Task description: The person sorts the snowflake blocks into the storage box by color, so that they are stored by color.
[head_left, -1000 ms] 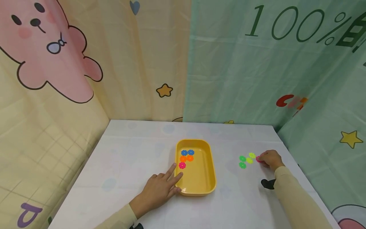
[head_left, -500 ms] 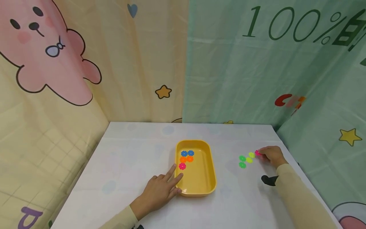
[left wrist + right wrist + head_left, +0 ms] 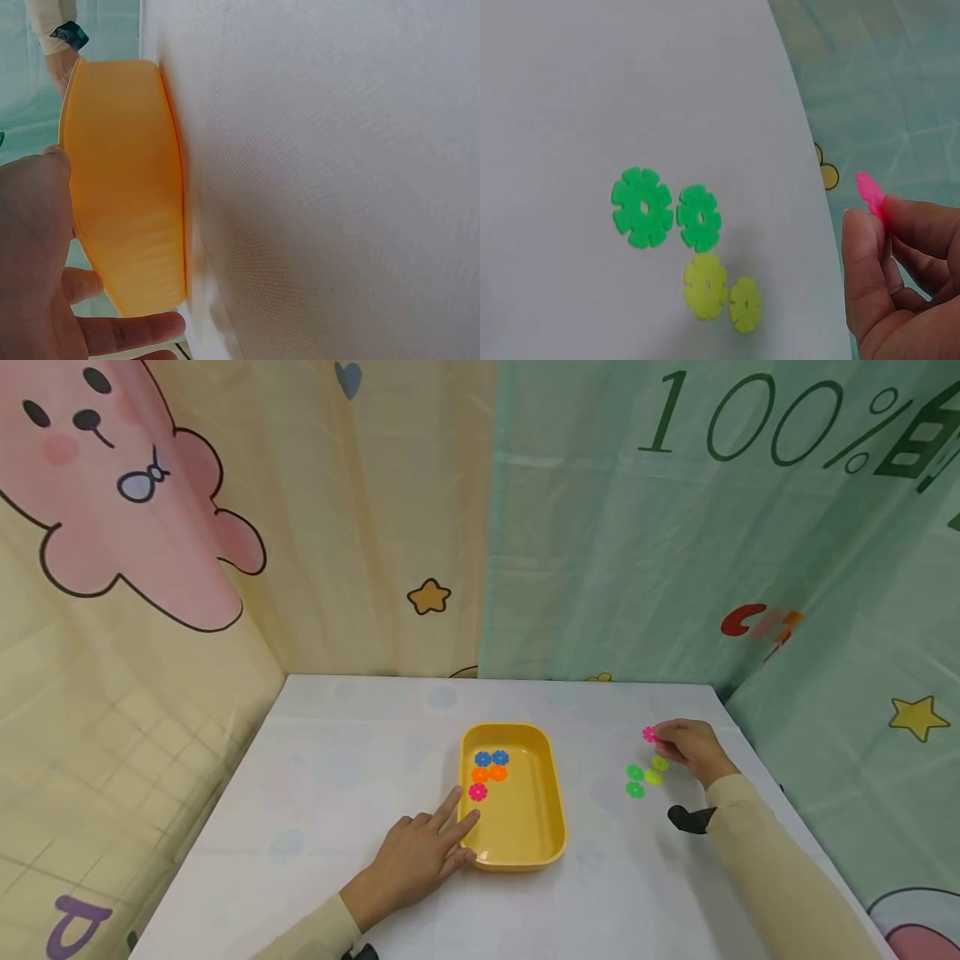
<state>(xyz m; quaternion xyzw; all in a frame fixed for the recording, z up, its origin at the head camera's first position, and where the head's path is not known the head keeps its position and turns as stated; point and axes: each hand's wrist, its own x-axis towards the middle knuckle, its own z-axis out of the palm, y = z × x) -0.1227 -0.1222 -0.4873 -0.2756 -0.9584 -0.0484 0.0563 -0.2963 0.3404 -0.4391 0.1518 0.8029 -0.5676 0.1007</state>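
Observation:
In my right hand (image 3: 693, 747) I pinch a pink snowflake disc (image 3: 871, 195) between thumb and fingertips, raised off the table. Below that hand lie two green snowflake discs (image 3: 643, 208) and two yellow snowflake discs (image 3: 706, 286). My left hand (image 3: 417, 858) rests at the near left side of a yellow tray (image 3: 553, 785), its fingers spread and touching the rim. In the left wrist view the tray's outer wall (image 3: 127, 180) stands beside those fingers. Inside the tray are two blue discs (image 3: 492, 758), two orange discs (image 3: 489, 773) and one pink disc (image 3: 477, 792).
A white cloth covers the table (image 3: 360, 760). Printed curtains (image 3: 375, 527) hang behind it and along both sides. The discs on the table lie to the right of the tray.
The right hand has lifted the pink disc off the table and moved up and left with it, past the yellow discs. The left hand and tray have stayed put.

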